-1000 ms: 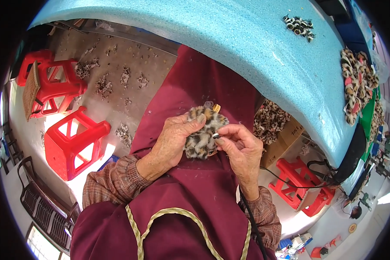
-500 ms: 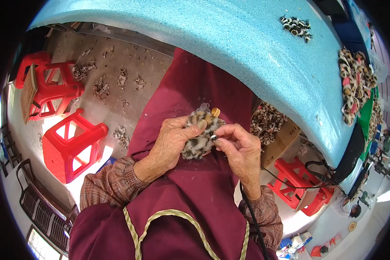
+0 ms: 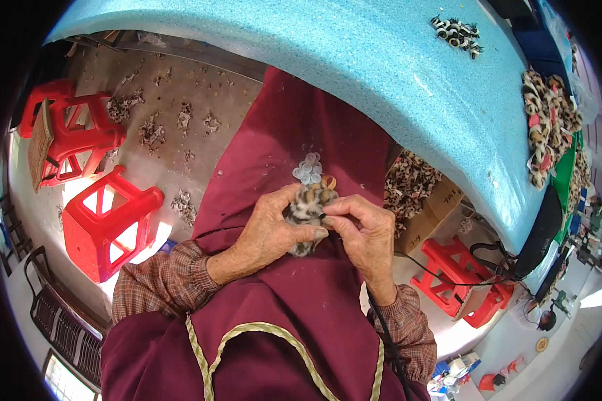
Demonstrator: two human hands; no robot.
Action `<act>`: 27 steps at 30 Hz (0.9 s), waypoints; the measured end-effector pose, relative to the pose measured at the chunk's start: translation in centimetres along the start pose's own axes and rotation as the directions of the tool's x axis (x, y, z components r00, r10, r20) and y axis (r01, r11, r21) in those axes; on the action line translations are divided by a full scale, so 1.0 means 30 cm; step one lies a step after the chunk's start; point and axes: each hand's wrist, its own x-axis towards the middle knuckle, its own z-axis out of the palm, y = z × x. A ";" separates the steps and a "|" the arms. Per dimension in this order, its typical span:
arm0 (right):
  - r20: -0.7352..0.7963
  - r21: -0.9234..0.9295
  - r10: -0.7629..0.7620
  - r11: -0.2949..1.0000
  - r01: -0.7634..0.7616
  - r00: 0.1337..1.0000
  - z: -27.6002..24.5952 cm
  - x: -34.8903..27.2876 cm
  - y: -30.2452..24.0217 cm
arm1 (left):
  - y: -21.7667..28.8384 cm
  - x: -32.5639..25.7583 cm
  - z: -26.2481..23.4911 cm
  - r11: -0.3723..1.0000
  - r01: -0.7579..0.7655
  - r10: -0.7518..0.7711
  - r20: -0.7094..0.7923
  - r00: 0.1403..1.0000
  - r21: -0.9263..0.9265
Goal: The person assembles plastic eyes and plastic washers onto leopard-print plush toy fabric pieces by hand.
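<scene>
A spotted, furry plush piece (image 3: 308, 204) in leopard-like brown, black and cream is held over my lap. My left hand (image 3: 264, 230) wraps round its left side, thumb laid across the lower part. At its right edge my right hand (image 3: 364, 230) pinches with thumb and forefinger; only a dark bit of a small toy eye shows at the fingertips. A yellow-orange loop (image 3: 329, 182) sticks out at the top of the plush. Just beyond it, several clear plastic washers (image 3: 308, 169) lie on my dark red apron (image 3: 301, 113).
Black-and-white toy eyes (image 3: 456, 35) lie on the blue table (image 3: 408, 113), with more spotted plush pieces (image 3: 547, 127) at its right edge. A cardboard box (image 3: 435, 212) of plush pieces stands under it. Red stools (image 3: 107, 224) are at left, and fluff scraps (image 3: 152, 132) litter the floor.
My left thumb has moved down from the top of the plush to its lower part. The plush has turned slightly, and more of the clear washers show beyond it.
</scene>
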 end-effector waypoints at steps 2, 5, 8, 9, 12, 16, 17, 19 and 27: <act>-0.005 -0.019 -0.050 0.999 0.049 0.999 0.015 -0.008 0.002 | 0.016 0.001 0.015 0.973 0.121 -0.124 -0.006 0.992 -0.198; -0.031 0.008 -0.017 1.000 0.018 0.999 0.031 -0.022 -0.001 | -0.036 -0.003 -0.010 0.996 0.070 -0.072 -0.039 0.997 -0.057; -0.043 0.036 -0.009 0.999 0.010 0.999 0.046 -0.035 0.000 | -0.044 -0.006 -0.015 0.997 -0.031 0.037 -0.080 0.996 0.071; -0.044 0.020 -0.016 1.000 0.017 0.999 0.052 -0.038 0.006 | -0.043 -0.005 -0.019 0.997 -0.029 0.035 -0.082 0.996 0.071; -0.046 0.002 -0.010 1.000 0.010 0.999 0.062 -0.053 0.009 | -0.040 -0.005 -0.023 0.959 -0.112 0.133 -0.065 0.989 0.262; 0.053 0.143 0.094 0.985 -0.101 0.994 0.029 -0.053 -0.021 | -0.037 -0.018 -0.037 0.956 -0.144 0.155 -0.025 0.988 0.254; 0.013 0.091 0.018 0.996 -0.019 1.000 0.011 -0.049 -0.013 | -0.039 -0.024 -0.041 0.943 -0.160 0.164 0.010 0.986 0.294; -0.051 0.023 -0.094 0.995 0.095 0.994 -0.037 -0.018 0.001 | -0.010 -0.031 -0.029 0.915 -0.243 0.242 0.046 0.969 0.322; 0.338 0.420 0.065 0.882 -0.213 0.939 -0.031 -0.003 0.058 | -0.007 -0.053 -0.031 0.839 -0.450 0.429 0.138 0.893 0.305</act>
